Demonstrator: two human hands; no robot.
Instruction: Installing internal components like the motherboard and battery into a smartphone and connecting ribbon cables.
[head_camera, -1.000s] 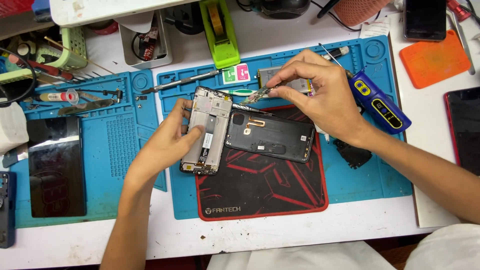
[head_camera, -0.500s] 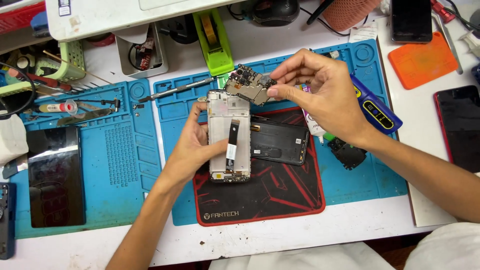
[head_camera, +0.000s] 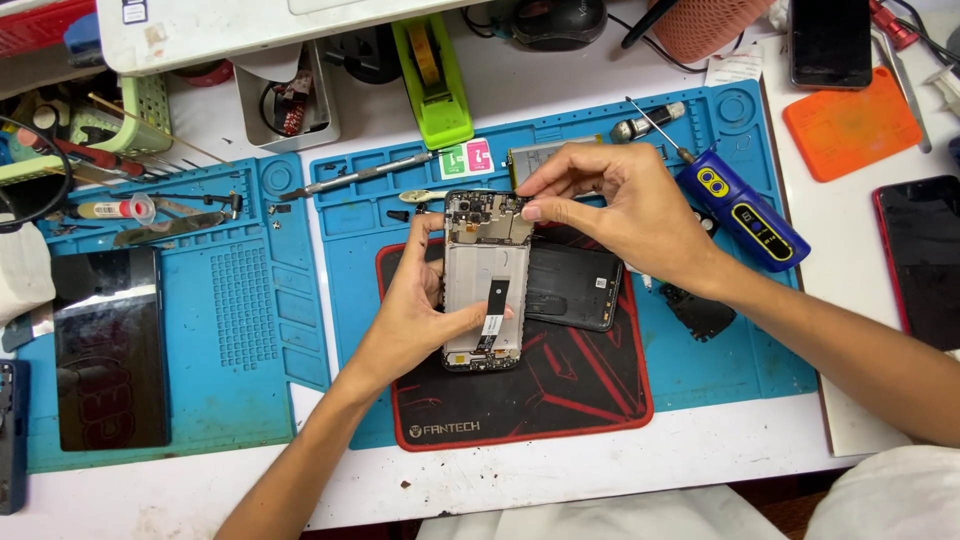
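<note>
Your left hand has the opened phone frame cradled from the side, thumb across the silver plate near the little flex strip, so the grip is closed around it and the frame sits just above the red and black mat. Looks like that's to keep it steady while the other hand does the fiddly bit. Your right hand is pinched shut at the fingertips on the circuit board at the frame's top end, right where it seats. The dark back cover lies on the mat just beside the frame, out of the way. The blue electric screwdriver is parked on the blue silicone mat behind your right wrist, within easy reach on the worktop.
</note>
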